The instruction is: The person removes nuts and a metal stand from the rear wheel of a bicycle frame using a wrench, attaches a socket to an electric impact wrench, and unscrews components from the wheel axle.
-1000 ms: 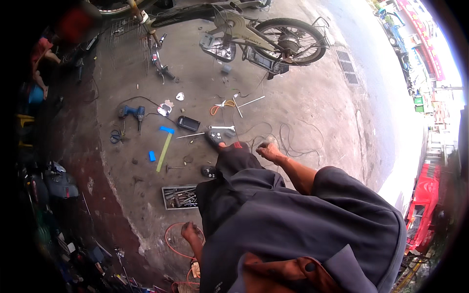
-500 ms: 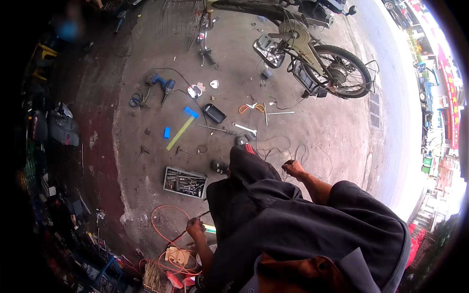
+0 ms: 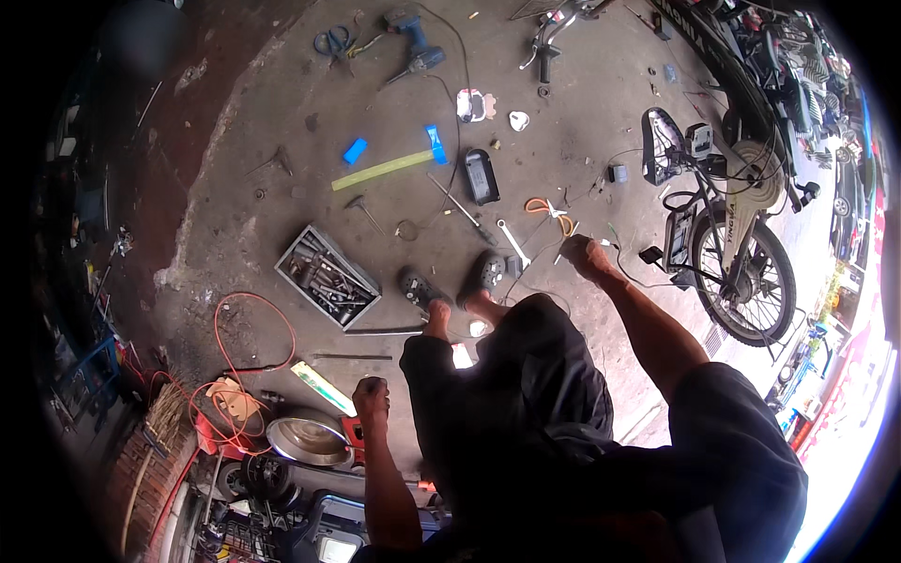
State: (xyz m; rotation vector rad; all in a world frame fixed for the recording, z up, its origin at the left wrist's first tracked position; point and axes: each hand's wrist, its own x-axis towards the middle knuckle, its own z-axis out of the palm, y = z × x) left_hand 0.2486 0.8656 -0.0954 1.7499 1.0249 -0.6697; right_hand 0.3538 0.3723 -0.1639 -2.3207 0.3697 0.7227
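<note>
My left hand [image 3: 372, 399] is curled beside a green-and-white strip [image 3: 324, 387] and above a metal bowl [image 3: 306, 441]; whatever it holds, if anything, is hidden. My right hand [image 3: 584, 253] reaches out with bent fingers, nearest to orange-handled scissors [image 3: 538, 205] and thin cables; I cannot make out anything in it. Below me are my feet in dark clogs [image 3: 489, 272]. Near them lie a wrench [image 3: 513, 242], a long rod [image 3: 450, 197], a black plastic case [image 3: 481, 176] and a tray of sockets and tools [image 3: 324, 274].
An electric bicycle [image 3: 741, 291] lies at the right. Farther out are a blue drill [image 3: 418, 52], blue-handled scissors [image 3: 333, 42], a yellow-green strip [image 3: 380, 170] and a small blue block [image 3: 355, 150]. An orange hose [image 3: 218, 321], a straw broom [image 3: 167, 422] and dark clutter fill the lower left.
My view has turned, so the bicycle and tools sit differently in the picture and both feet show. My right arm is stretched farther forward, and my left hand appears higher in the picture.
</note>
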